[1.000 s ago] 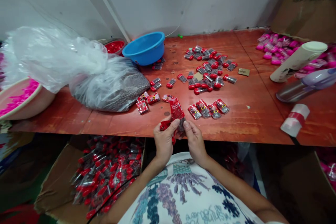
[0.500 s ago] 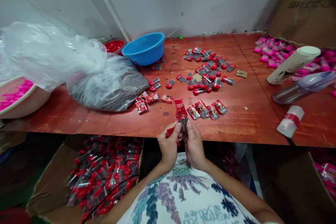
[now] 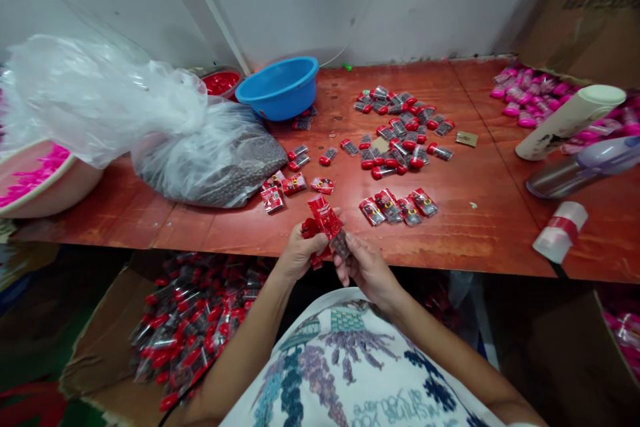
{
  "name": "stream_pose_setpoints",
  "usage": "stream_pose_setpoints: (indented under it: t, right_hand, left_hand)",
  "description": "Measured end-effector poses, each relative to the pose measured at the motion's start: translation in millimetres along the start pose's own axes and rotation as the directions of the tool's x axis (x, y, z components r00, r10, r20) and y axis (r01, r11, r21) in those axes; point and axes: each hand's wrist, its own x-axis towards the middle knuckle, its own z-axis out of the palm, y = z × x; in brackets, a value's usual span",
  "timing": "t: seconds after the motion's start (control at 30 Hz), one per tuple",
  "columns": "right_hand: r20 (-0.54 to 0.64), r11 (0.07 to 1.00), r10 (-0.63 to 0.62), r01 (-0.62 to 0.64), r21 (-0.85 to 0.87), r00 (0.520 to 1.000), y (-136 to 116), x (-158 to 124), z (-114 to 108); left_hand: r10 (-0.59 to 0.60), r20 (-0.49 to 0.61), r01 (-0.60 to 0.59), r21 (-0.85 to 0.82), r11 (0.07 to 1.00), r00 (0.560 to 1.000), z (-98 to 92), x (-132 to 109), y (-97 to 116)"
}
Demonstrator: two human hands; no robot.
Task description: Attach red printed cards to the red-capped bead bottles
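Above the table's front edge, a red printed packet [image 3: 326, 217] with dark beads in its lower end is held tilted between both hands. My left hand [image 3: 299, 255] is closed on its left side, and more red wrappers [image 3: 310, 230] bunch in the same grip. My right hand [image 3: 367, 270] pinches the packet's dark lower end; its lower fingers are partly hidden. Beyond my hands lie several red-wrapped packets [image 3: 390, 205] in a row on the right. More wrapped packets [image 3: 294, 184] lie on the left. Farther back is a pile of small clear bottles with red caps [image 3: 400, 140].
A clear bag of dark beads [image 3: 215, 160], a blue basin [image 3: 280, 83] and a pale bowl of pink pieces [image 3: 75, 177] stand at left. Tumblers [image 3: 570, 123] and pink-capped bottles [image 3: 530, 97] are at right. Below the table is a carton [image 3: 95, 353] of red-capped bottles.
The packet has turned from nearly upright to leaning left. My left hand has shifted left, and more of the bunched red wrappers shows. The whole view has moved slightly.
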Motion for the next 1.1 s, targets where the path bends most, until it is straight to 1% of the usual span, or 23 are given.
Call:
stream_pose_setpoints:
  t: [0.07,0.13,0.2,0.27,0.33,0.43,0.5,0.53,0.57,0.6,0.63,0.67,0.73,0.8,0.87,0.93,1.0,1.03,1.1]
  right_hand:
    - [-0.028,0.999,-0.013,0.014,0.036,1.0,0.1,-0.1,0.8]
    - [-0.096,0.995,-0.086,0.091,0.05,0.992,2.8,-0.5,3.4]
    - [-0.161,0.982,-0.176,0.185,0.039,0.971,5.9,-1.1,6.4]
    - [-0.199,0.971,-0.227,0.236,0.022,0.953,6.9,-2.1,8.8]
    - [-0.212,0.977,-0.198,0.21,0.035,0.957,4.5,-3.3,10.1]
    - [-0.188,0.991,-0.049,0.071,0.116,0.981,-2.5,-5.2,10.6]
    - [-0.176,0.985,0.041,-0.011,0.17,0.983,-5.5,-5.7,10.5]
    - [-0.179,0.984,0.062,-0.03,0.178,0.982,-5.7,-5.6,10.2]
    - [-0.19,0.986,0.057,-0.026,0.164,0.98,-5.0,-5.2,9.9]
    - [-0.203,0.992,0.025,0.001,0.127,0.979,-3.5,-4.5,9.4]
    - [-0.217,0.997,-0.032,0.047,0.067,0.976,-1.5,-3.7,8.7]
    - [-0.228,0.994,-0.106,0.107,-0.012,0.968,0.7,-2.8,7.8]
    - [-0.231,0.957,-0.258,0.217,-0.191,0.938,4.5,-1.0,5.2]
    - [-0.215,0.885,-0.377,0.282,-0.371,0.901,6.3,-0.1,1.9]
    - [-0.201,0.774,-0.495,0.323,-0.545,0.846,6.0,-0.5,-1.7]
    - [-0.176,0.658,-0.595,0.349,-0.667,0.785,4.8,-2.0,-5.2]
    - [-0.148,0.583,-0.647,0.361,-0.728,0.748,3.6,-3.8,-8.2]
    - [-0.137,0.565,-0.657,0.364,-0.74,0.742,3.0,-4.6,-9.3]
    - [-0.134,0.561,-0.653,0.357,-0.747,0.745,1.5,-5.7,-10.6]
  left_hand:
    - [-0.011,-0.002,0.011,0.021,1.0,1.0,5.1,-1.0,0.6]
    - [-0.024,0.008,0.024,0.027,0.999,1.0,12.7,-2.9,-2.1]
    - [-0.028,0.016,0.028,0.028,0.999,0.999,20.2,-5.3,-6.0]
    - [-0.016,0.011,0.016,0.035,0.999,1.0,25.1,-7.6,-9.0]
    - [0.01,-0.01,-0.01,0.053,0.999,1.0,26.6,-9.1,-10.0]
    - [0.064,-0.062,-0.057,0.107,0.993,0.996,24.4,-9.2,-8.5]
    - [0.09,-0.094,-0.077,0.137,0.988,0.991,22.5,-8.4,-7.3]
    - [0.089,-0.097,-0.075,0.142,0.987,0.991,22.0,-8.0,-7.2]
    - [0.078,-0.09,-0.065,0.141,0.988,0.993,21.7,-7.7,-7.4]
    - [0.06,-0.074,-0.05,0.132,0.99,0.995,21.9,-7.4,-8.0]
    - [0.038,-0.053,-0.032,0.115,0.993,0.998,22.5,-7.2,-9.0]
    - [0.022,-0.035,-0.019,0.093,0.996,0.999,23.3,-7.0,-10.4]
    - [0.02,-0.027,-0.019,0.045,0.999,0.999,25.2,-6.5,-14.0]
    - [0.05,-0.077,-0.047,0.031,0.998,0.996,27.1,-5.8,-18.5]
    - [0.092,-0.17,-0.085,0.052,0.995,0.981,28.6,-5.4,-22.9]
    - [0.109,-0.239,-0.095,0.071,0.993,0.965,29.7,-5.7,-26.9]
    - [0.097,-0.253,-0.082,0.068,0.994,0.963,30.7,-6.3,-30.2]
    - [0.088,-0.251,-0.074,0.065,0.995,0.964,31.0,-6.6,-31.6]
    - [0.094,-0.271,-0.077,0.074,0.994,0.958,30.7,-6.7,-33.9]
